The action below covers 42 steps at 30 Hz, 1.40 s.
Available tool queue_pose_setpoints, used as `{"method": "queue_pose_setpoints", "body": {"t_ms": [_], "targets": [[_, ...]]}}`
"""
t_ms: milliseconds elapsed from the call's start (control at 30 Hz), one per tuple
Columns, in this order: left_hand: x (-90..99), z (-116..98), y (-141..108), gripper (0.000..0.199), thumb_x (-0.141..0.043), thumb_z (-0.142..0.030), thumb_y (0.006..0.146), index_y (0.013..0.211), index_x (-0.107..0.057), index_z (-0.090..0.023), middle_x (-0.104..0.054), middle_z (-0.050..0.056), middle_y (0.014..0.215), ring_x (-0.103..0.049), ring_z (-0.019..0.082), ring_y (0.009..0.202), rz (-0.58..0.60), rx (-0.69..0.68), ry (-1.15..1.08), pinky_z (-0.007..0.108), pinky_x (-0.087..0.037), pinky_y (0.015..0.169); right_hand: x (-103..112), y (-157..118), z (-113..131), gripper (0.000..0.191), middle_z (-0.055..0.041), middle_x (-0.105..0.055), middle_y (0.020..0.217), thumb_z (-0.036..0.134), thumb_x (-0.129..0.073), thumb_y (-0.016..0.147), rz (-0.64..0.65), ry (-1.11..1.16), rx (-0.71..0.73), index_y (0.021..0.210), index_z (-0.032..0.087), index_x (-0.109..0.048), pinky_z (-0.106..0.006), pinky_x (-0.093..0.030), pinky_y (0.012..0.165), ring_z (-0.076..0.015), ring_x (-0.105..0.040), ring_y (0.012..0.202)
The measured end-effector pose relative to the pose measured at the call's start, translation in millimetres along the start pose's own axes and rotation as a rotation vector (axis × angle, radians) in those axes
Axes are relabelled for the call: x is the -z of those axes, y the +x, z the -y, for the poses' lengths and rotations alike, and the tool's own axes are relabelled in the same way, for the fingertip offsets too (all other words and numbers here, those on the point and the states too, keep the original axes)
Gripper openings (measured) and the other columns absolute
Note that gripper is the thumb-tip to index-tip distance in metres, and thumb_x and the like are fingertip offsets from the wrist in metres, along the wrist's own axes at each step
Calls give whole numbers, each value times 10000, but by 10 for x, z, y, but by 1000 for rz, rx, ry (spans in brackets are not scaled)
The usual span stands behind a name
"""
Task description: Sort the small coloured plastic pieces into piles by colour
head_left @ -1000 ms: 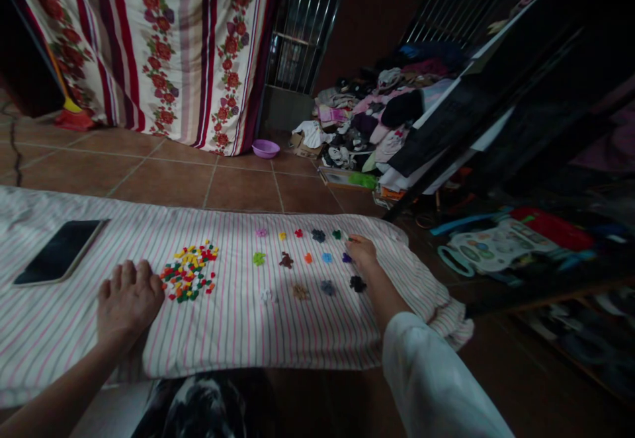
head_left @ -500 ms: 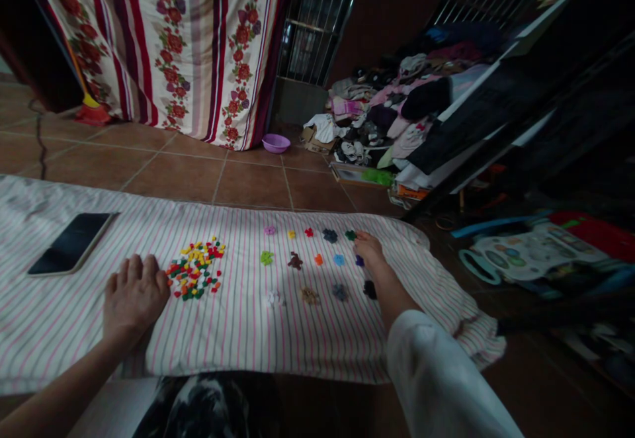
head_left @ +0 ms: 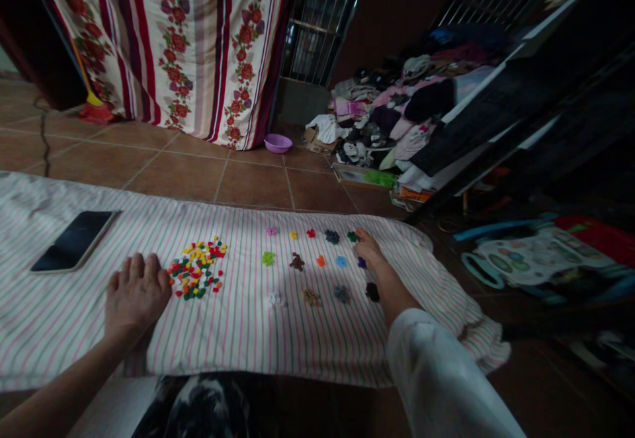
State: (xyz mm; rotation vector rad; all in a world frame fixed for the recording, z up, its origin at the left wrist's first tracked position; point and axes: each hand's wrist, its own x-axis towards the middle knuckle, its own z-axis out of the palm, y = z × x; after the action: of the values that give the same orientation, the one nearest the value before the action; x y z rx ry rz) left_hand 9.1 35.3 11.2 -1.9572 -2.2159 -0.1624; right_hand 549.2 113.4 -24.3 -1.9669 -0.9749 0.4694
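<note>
My left hand (head_left: 136, 292) lies flat on the striped cloth (head_left: 208, 339), fingers apart, just left of a mixed pile of small red, yellow, green, orange and white pieces (head_left: 196, 269). At the right, my right hand (head_left: 368, 249) reaches over the cloth with its fingertips at the small dark green pile (head_left: 352, 236); whether a piece is between them is too small to tell. A dark blue pile (head_left: 362, 262) is partly hidden by that hand. Small single-colour piles stand in rows, among them pink (head_left: 271, 231), lime green (head_left: 268, 259), brown (head_left: 297, 261), tan (head_left: 311, 298) and black (head_left: 372, 292).
A phone (head_left: 74, 241) lies on the cloth at the far left. Beyond the cloth are the tiled floor (head_left: 188, 170), a purple basin (head_left: 278, 143), a floral curtain (head_left: 198, 47) and heaped clothes (head_left: 387, 107). A colourful plastic toy (head_left: 530, 253) is at the right.
The whole view has shifted slightly. Both hands keep nearly the same places, the right one still at the dark green pile.
</note>
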Motion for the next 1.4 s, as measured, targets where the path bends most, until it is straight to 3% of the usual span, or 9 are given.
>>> {"method": "queue_pose_setpoints", "body": {"t_ms": [167, 367, 467, 567, 667, 767, 967, 1167, 1400], "targets": [[-18, 8, -1, 499, -218, -304, 925, 1240, -510, -50, -517, 243, 1318, -471, 352, 1244, -38, -18, 6, 466, -373, 999, 14, -3, 23, 754, -87, -684, 1191, 33, -488, 487, -30, -58, 2, 1205, 205, -640, -377, -514, 952, -240, -631, 1109], [-84, 27, 7, 489, -247, -292, 924, 1268, -502, -57, -514, 236, 1352, -447, 349, 1289, -42, 6, 8, 468, -350, 1029, 44, -106, 181, 599, -98, -706, 1010, 94, -505, 583, -137, -140, 6, 1155, 144, -673, -351, -514, 908, -246, -659, 978], [-146, 47, 21, 514, -249, -302, 927, 1304, -486, -45, -483, 242, 1396, -428, 351, 1320, -37, 21, 6, 470, -323, 1058, -55, -299, 402, 470, -105, -690, 1032, 152, -466, 706, -231, -151, 129, 1123, 149, -682, -366, -474, 960, -236, -633, 1015], [-212, 74, 28, 531, -247, -318, 934, 1331, -471, -45, -471, 245, 1417, -410, 347, 1342, -68, 21, -4, 471, -309, 1067, -233, -660, 735, 392, -120, -675, 1077, 211, -428, 795, -225, -113, 362, 1091, 156, -680, -377, -469, 960, -231, -612, 1024], [-247, 90, 24, 536, -270, -315, 931, 1347, -464, -40, -464, 250, 1428, -395, 350, 1356, -97, 17, -17, 480, -298, 1074, -475, -1134, 1081, 321, -112, -670, 1061, 262, -451, 831, -114, -45, 536, 1040, 185, -682, -379, -489, 910, -230, -609, 998], [-244, 93, 18, 537, -298, -307, 921, 1349, -474, -35, -465, 257, 1430, -394, 356, 1361, -91, 23, -52, 493, -294, 1079, -779, -1601, 1329, 263, -87, -671, 994, 266, -475, 840, 162, -15, 668, 958, 211, -703, -348, -503, 857, -221, -618, 971], [-234, 97, 27, 550, -309, -302, 917, 1360, -474, -21, -437, 271, 1452, -370, 367, 1385, -65, 44, -137, 514, -287, 1094, -1440, -2185, 1526, 313, -60, -652, 978, 119, -467, 844, 521, -73, 824, 1000, 221, -719, -317, -498, 877, -184, -618, 940], [-238, 93, 30, 546, -289, -288, 931, 1360, -469, -2, -437, 287, 1443, -377, 380, 1379, -85, 34, -117, 520, -288, 1098, -1868, -2341, 1689, 353, -60, -623, 1012, 80, -465, 879, 585, -252, 849, 1055, 234, -730, -297, -490, 891, -175, -613, 953], [-284, 94, 35, 544, -288, -281, 935, 1359, -472, 7, -442, 293, 1434, -376, 398, 1376, -99, 26, -128, 530, -287, 1101, -2017, -2308, 1771, 262, -61, -628, 968, 133, -522, 904, 564, -450, 865, 994, 249, -739, -278, -479, 835, -186, -597, 944]]}}
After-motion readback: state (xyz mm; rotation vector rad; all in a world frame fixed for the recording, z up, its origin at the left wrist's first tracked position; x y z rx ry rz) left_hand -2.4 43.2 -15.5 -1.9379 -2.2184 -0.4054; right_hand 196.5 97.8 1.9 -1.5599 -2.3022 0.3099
